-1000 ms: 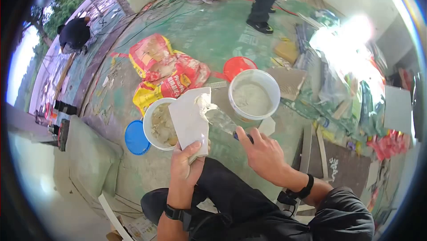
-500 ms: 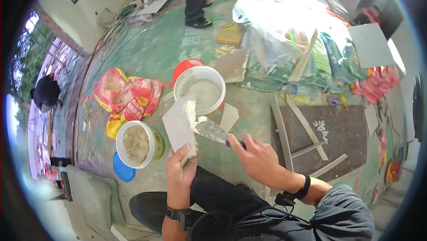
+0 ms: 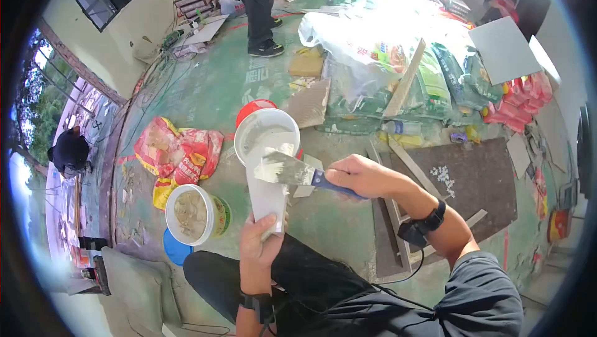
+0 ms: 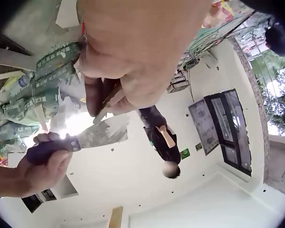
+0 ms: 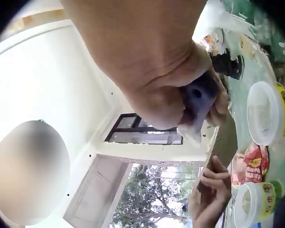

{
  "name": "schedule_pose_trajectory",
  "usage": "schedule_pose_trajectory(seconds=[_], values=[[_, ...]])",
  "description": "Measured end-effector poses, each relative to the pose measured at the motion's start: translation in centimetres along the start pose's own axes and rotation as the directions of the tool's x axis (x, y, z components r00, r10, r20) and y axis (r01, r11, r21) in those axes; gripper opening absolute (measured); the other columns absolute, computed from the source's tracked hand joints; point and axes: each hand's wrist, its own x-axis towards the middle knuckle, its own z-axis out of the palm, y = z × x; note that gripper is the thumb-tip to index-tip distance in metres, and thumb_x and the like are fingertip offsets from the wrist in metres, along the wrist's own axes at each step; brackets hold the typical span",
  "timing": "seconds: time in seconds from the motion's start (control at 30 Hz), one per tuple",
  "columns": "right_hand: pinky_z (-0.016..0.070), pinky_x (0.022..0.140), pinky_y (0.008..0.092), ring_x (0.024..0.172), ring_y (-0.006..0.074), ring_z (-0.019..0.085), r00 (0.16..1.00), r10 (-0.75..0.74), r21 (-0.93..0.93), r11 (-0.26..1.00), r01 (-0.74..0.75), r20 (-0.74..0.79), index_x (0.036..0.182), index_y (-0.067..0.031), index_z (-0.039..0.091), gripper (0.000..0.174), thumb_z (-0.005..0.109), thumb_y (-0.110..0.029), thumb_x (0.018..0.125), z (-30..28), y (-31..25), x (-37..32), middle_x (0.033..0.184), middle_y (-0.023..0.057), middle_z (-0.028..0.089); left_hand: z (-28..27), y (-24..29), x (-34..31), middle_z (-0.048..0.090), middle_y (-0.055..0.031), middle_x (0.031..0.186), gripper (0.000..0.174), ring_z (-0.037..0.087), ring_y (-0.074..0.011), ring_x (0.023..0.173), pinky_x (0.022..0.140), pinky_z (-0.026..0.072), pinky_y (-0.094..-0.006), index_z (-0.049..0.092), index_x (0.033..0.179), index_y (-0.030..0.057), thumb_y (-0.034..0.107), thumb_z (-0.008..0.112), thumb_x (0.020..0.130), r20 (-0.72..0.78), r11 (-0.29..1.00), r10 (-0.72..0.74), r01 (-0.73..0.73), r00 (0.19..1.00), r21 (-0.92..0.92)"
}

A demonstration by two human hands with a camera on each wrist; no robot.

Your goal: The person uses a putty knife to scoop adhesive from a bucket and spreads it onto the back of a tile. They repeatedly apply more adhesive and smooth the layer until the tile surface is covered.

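Note:
My left hand (image 3: pixel 261 241) grips the lower end of a pale, flat tile piece (image 3: pixel 261 199), thumb over its face. My right hand (image 3: pixel 359 176) holds a putty knife (image 3: pixel 287 170) by its blue handle (image 4: pixel 52 148). The knife's paste-smeared blade lies across the upper part of the tile, with off-white paste (image 3: pixel 286 148) heaped beside it. Beyond the tile's top stands a white bucket (image 3: pixel 239 145) with a greyish coating inside. A second white bucket (image 3: pixel 219 215), to the left of my left hand, contains lumpy beige paste.
A red lid (image 3: pixel 255 108) and a blue lid (image 3: pixel 177 250) lie by the buckets. Left of them is a crumpled red-and-yellow bag (image 3: pixel 186 153). Filled green bags (image 3: pixel 354 110) and a brown board with wood strips (image 3: pixel 472 181) lie to the right. Another person (image 3: pixel 255 10) stands at the back.
The right hand has turned over and moved up, bringing the knife blade from the tile's right edge across its face. The view has swung rightward, and the tile now overlaps the far bucket.

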Motion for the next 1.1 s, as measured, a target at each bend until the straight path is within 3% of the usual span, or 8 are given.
schedule_pose_trajectory(seconds=[0.03,0.23,0.27,0.43,0.57,0.73,0.93,1.1], values=[[0.0440,0.052,0.0283,0.056,0.0083,0.054,0.996,0.081,0.073,0.994,-0.085,0.045,0.082,-0.0035,0.061,0.047,0.052,-0.039,0.111,-0.4,0.4,0.6,0.067,0.0005,0.059,0.2,0.0,-0.2,0.069,-0.0166,0.111,0.045,0.072,-0.0286,0.093,0.078,0.0615,-0.0378,0.056,0.130,-0.0049,-0.004,0.071,0.087,0.018,0.998,-0.018,0.019,1.000,-0.053],[0.0382,0.049,0.0282,0.054,0.0079,0.050,1.000,0.017,0.146,0.989,-0.015,-0.015,0.076,-0.0036,0.061,0.056,0.054,-0.047,0.109,1.7,4.4,0.8,0.063,-0.0003,0.055,-0.4,0.0,0.3,0.070,-0.0151,0.108,0.046,0.071,-0.0275,0.092,0.078,0.0604,-0.0367,0.058,0.127,-0.0038,-0.001,0.075,0.085,-0.015,0.994,0.041,-0.042,0.999,-0.104],[0.0413,0.048,0.0297,0.053,0.0096,0.052,0.999,0.047,0.172,0.984,-0.045,-0.009,0.078,-0.0033,0.064,0.050,0.053,-0.041,0.110,2.3,5.0,0.8,0.064,0.0014,0.057,-0.8,0.2,0.7,0.070,-0.0148,0.109,0.046,0.071,-0.0277,0.092,0.078,0.0603,-0.0367,0.059,0.127,-0.0037,-0.001,0.075,0.084,-0.017,0.995,0.045,-0.046,0.999,-0.089],[0.0408,0.047,0.0292,0.051,0.0096,0.052,0.994,0.087,0.188,0.979,-0.074,-0.062,0.079,-0.0027,0.064,0.051,0.054,-0.043,0.109,3.9,6.4,2.0,0.064,0.0023,0.058,-2.6,1.7,2.2,0.070,-0.0143,0.109,0.045,0.071,-0.0279,0.090,0.077,0.0602,-0.0370,0.059,0.126,-0.0036,-0.002,0.075,0.084,-0.055,0.998,0.040,-0.043,0.998,-0.052],[0.0400,0.047,0.0271,0.052,0.0080,0.052,0.982,0.178,0.248,0.956,-0.160,-0.053,0.082,-0.0027,0.065,0.049,0.054,-0.042,0.109,4.4,6.9,2.0,0.065,0.0017,0.058,-4.5,3.1,3.6,0.068,-0.0175,0.113,0.044,0.071,-0.0295,0.096,0.081,0.0650,-0.0344,0.055,0.131,-0.0070,-0.006,0.066,0.088,-0.023,0.988,0.085,-0.087,0.996,-0.128],[0.0387,0.048,0.0255,0.053,0.0067,0.050,0.960,0.263,0.395,0.896,-0.205,-0.097,0.088,-0.0038,0.067,0.044,0.055,-0.041,0.108,5.6,6.1,2.3,0.067,-0.0011,0.056,-4.9,4.8,4.7,0.069,-0.0149,0.113,0.046,0.071,-0.0279,0.097,0.080,0.0619,-0.0350,0.057,0.130,-0.0032,-0.006,0.069,0.086,-0.125,0.977,0.211,-0.210,0.969,0.017],[0.0360,0.049,0.0242,0.054,0.0053,0.049,0.962,0.243,0.399,0.875,-0.274,0.128,0.086,-0.0069,0.061,0.042,0.054,-0.042,0.109,8.6,2.8,2.7,0.067,-0.0034,0.054,-5.5,3.7,4.9,0.068,-0.0134,0.115,0.058,0.071,-0.0275,0.098,0.079,0.0605,-0.0375,0.053,0.135,-0.0019,-0.005,0.076,0.082,-0.144,0.962,0.253,-0.232,0.957,0.146],[0.0369,0.047,0.0257,0.049,0.0078,0.049,0.950,0.314,0.525,0.809,-0.265,-0.003,0.096,-0.0057,0.068,0.042,0.057,-0.044,0.108,7.7,5.3,6.4,0.067,-0.0024,0.055,-4.7,1.7,3.5,0.067,-0.0134,0.114,0.064,0.072,-0.0275,0.094,0.078,0.0625,-0.0394,0.050,0.137,-0.0015,-0.005,0.079,0.079,-0.157,0.952,0.230,-0.189,0.960,0.239]])
